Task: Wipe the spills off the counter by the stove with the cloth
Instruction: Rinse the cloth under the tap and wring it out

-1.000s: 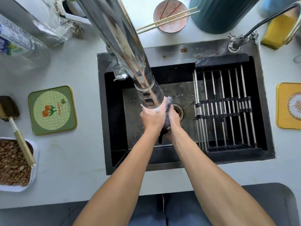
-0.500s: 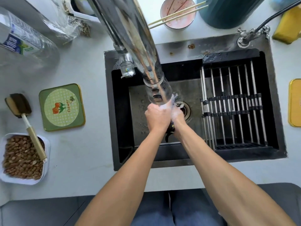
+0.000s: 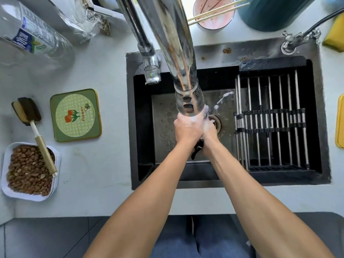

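I see both hands pressed together under the tap (image 3: 188,101), over the sink (image 3: 145,168) drain. My left hand (image 3: 187,130) and right hand (image 3: 210,135) curl around the dark cloth (image 3: 197,150), squeezing it between them; a corner hangs below the wrists. Both forearms reach straight forward, converging. Water splashes off the knuckles.

Glossy metal faucet (image 3: 173,53), matt black sink (image 3: 141,127)

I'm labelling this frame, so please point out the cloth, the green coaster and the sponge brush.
cloth (image 3: 197,148): head view, dark end hanging below the hands.
green coaster (image 3: 75,115): head view, middle of its round print.
sponge brush (image 3: 26,111): head view, on its sponge head.
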`<state>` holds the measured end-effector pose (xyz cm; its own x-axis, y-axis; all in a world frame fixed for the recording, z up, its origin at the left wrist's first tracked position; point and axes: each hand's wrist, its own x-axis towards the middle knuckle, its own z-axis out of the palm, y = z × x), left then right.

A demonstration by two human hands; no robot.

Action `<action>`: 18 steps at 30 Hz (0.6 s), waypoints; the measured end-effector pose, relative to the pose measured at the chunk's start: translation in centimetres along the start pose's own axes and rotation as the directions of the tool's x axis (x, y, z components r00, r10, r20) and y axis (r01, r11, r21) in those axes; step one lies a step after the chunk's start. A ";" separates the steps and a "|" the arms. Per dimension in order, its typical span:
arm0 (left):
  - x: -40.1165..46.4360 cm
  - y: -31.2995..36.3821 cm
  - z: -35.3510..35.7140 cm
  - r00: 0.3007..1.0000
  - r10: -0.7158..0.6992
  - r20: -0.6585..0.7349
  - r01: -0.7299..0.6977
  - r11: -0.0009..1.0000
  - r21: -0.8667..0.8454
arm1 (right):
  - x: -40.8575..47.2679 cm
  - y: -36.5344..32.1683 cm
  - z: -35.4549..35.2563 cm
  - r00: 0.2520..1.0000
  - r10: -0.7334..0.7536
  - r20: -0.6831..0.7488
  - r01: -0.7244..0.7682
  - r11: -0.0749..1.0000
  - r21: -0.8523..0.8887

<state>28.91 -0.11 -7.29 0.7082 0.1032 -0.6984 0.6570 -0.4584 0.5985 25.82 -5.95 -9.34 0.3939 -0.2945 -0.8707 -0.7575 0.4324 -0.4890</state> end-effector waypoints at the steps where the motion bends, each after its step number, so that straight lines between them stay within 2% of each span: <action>1: 0.5 -0.5 -0.3 0.999 0.043 -0.019 -0.042 0.999 0.033 | -0.5 0.1 0.0 1.000 0.016 0.012 -0.016 0.999 0.035; 3: 1.9 -1.8 -1.1 0.997 0.061 -0.055 -0.055 0.993 0.102 | -0.8 0.3 -0.3 0.998 -0.036 0.046 0.034 0.998 0.045; 5: 3.1 -3.3 -1.9 0.998 -0.020 -0.063 0.025 0.996 0.088 | -0.7 0.1 -1.2 0.992 -0.125 0.033 0.122 0.989 0.077; 8: 3.3 -3.9 -2.5 0.996 -0.089 0.019 0.091 0.987 -0.136 | -0.3 -0.2 -2.7 0.979 -0.197 -0.062 0.203 0.971 0.123; 11: 2.6 -3.1 -2.9 0.971 -0.091 0.219 0.180 0.886 -0.428 | 0.2 -0.3 -3.5 0.970 -0.214 -0.115 0.219 0.975 0.036; 13: 1.9 -2.6 -3.0 0.955 -0.071 0.289 0.214 0.837 -0.503 | 0.8 -0.2 -4.0 0.973 -0.211 -0.088 0.213 0.977 0.006; 16: 1.1 -2.3 -2.9 0.958 -0.020 0.286 0.182 0.814 -0.551 | 1.2 -0.5 -4.1 0.990 -0.141 0.013 0.141 0.990 -0.007; 18: 0.7 -2.2 -2.9 0.972 0.052 0.228 0.071 0.865 -0.498 | 1.0 -0.5 -4.1 0.994 -0.110 0.013 0.110 0.990 -0.088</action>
<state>28.75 3.50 -7.97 0.6638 -0.1251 -0.7374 0.7465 0.0502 0.6634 24.44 -9.96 -9.70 0.4811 -0.3293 -0.8124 -0.7522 0.3210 -0.5755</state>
